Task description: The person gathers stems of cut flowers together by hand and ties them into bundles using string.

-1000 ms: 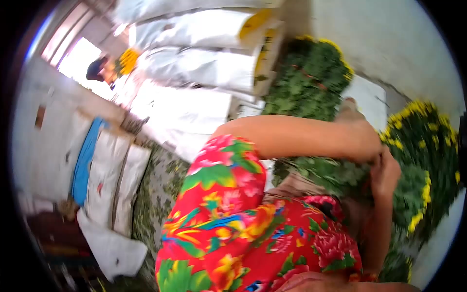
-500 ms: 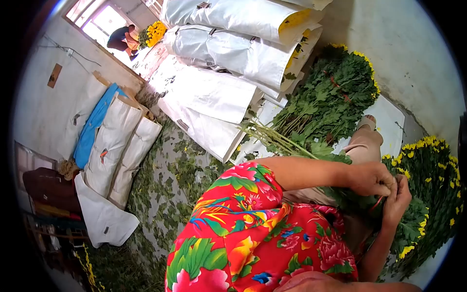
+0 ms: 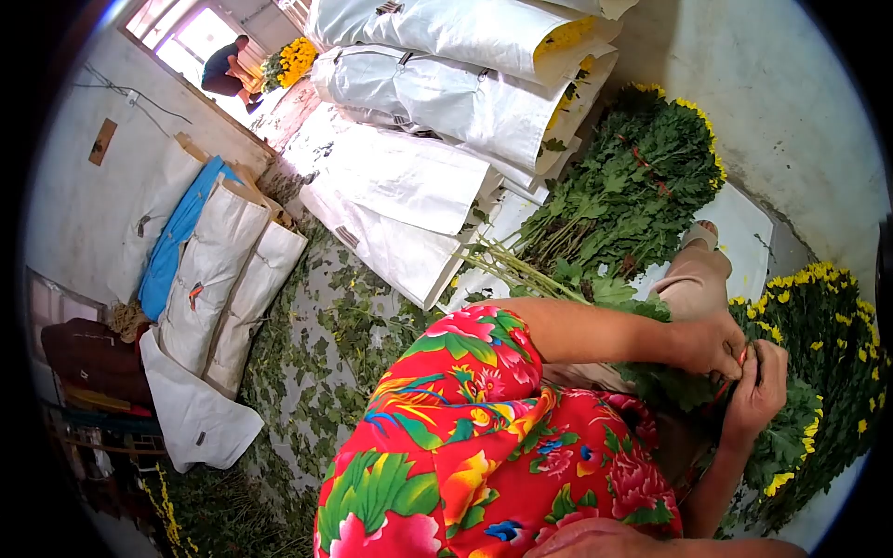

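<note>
I see the left hand (image 3: 710, 347) and right hand (image 3: 759, 392) together, pinching a red tie (image 3: 742, 356) by the leafy chrysanthemum bunch (image 3: 672, 383), near right; probably light, springy (the blooms surely fragile), best held by its stems (image 3: 523, 268).

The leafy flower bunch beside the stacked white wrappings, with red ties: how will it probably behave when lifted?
The leafy flower bunch would probably lift as one bundle, since red ties show across it. Its overlapping leaves look thin, so they may bend and flop. The yellow flowers sit exposed at one end and might bruise if pushed.
</note>
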`<state>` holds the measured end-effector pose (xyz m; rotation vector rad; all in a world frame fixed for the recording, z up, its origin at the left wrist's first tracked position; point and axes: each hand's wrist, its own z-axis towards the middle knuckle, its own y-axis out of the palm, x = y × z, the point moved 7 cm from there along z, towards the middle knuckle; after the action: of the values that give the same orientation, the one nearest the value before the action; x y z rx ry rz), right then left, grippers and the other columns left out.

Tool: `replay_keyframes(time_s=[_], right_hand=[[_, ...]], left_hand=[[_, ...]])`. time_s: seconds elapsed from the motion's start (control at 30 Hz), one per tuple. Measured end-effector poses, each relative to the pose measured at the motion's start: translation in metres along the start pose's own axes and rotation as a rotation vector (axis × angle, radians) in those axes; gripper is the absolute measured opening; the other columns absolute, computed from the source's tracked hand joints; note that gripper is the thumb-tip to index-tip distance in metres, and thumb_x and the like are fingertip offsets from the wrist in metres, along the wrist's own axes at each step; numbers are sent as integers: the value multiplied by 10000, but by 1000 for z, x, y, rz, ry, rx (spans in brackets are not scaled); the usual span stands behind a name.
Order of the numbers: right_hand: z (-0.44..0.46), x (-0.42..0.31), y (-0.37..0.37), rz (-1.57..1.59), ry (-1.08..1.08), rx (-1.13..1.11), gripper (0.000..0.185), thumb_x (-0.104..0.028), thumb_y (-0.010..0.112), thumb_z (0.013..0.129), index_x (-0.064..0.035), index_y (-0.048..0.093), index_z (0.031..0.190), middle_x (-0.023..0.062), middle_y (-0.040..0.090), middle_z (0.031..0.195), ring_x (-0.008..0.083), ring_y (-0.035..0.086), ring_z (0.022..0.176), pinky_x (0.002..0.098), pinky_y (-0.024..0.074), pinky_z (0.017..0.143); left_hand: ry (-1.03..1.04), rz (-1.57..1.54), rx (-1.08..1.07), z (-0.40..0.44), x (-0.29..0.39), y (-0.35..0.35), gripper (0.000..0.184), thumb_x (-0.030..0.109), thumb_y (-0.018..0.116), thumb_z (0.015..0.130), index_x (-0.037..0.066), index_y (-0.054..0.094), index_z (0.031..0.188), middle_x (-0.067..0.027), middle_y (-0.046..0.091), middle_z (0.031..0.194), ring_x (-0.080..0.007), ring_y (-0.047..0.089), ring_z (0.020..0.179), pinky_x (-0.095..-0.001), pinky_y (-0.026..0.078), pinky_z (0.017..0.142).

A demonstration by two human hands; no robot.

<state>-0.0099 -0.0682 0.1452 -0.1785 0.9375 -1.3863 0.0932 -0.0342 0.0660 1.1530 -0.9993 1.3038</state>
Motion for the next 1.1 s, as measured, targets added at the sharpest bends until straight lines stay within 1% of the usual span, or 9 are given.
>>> replay_keyframes(time_s=[0.13, 0.23, 0.3, 0.7, 0.8, 0.87, 0.93, 0.97, 1.1], right_hand=[[-4, 24, -2, 337, 439, -134, 116, -4, 534, 936, 52, 595, 1018, 100, 612, 954, 160, 553, 804, 302, 478, 732], [-10, 18, -5, 447, 517, -166, 167, -41, 544, 926, 66, 583, 1048, 86, 579, 912, 132, 496, 767, 270, 413, 664], [-10, 13, 0, 205, 439, -429, 136, -12, 559, 892, 69, 584, 998, 87, 525, 840, 135, 469, 737, 273, 371, 637], [-22, -27, -2, 42, 121, -264, 88, 85, 603, 816, 40, 565, 881, 121, 505, 788, 228, 527, 699, 293, 425, 653], [-23, 0, 0, 137, 201, -316, 90, 64, 611, 806, 27, 597, 888, 102, 542, 817, 194, 531, 703, 314, 427, 625], [-27, 9, 5, 195, 272, -337, 81, 57, 606, 812, 23, 598, 885, 89, 545, 821, 164, 528, 715, 309, 425, 633], [-32, 31, 7, 541, 598, -23, 55, 34, 595, 832, 16, 610, 882, 53, 543, 825, 106, 502, 746, 275, 397, 640], [-31, 32, 8, 544, 597, -22, 55, 34, 595, 832, 16, 610, 882, 53, 543, 825, 106, 502, 746, 275, 397, 640], [-24, 44, 11, 436, 487, -346, 33, 2, 596, 870, 5, 570, 889, 3, 515, 898, 81, 454, 793, 230, 382, 706]], left_hand=[[-79, -238, 37, -3, -5, -6, 101, 63, 725, 805, -19, 667, 820, -74, 667, 707, -134, 646, 605, -272, 481, 530], [-93, -300, 20, -3, -12, -4, 93, 47, 725, 805, -20, 660, 807, -82, 671, 705, -137, 649, 588, -265, 474, 507], [-91, -337, -1, 0, -18, -3, 94, 40, 726, 802, -19, 653, 796, -86, 675, 711, -140, 655, 596, -262, 472, 501], [-103, -369, -42, 14, -40, -4, 196, -10, 810, 687, 9, 617, 713, -108, 690, 699, -171, 665, 591, -278, 495, 505], [195, -133, 8, 9, -6, -11, 175, -16, 752, 679, 48, 589, 672, -80, 658, 664, -211, 645, 590, -309, 503, 522], [803, 700, 24, -9, 40, 3, 164, 95, 693, 710, 90, 530, 702, -50, 581, 704, -232, 599, 661, -334, 488, 530], [901, 842, -12, -16, 48, 4, 137, 126, 655, 724, 99, 523, 746, -46, 549, 737, -239, 583, 698, -340, 480, 525], [1000, 984, -51, -22, 51, 10, 124, 158, 617, 738, 109, 515, 790, -42, 518, 770, -246, 568, 735, -347, 473, 520], [1067, 1015, -76, -28, 60, 12, 138, 178, 587, 767, 121, 500, 859, -39, 511, 839, -223, 550, 784, -338, 464, 520]])
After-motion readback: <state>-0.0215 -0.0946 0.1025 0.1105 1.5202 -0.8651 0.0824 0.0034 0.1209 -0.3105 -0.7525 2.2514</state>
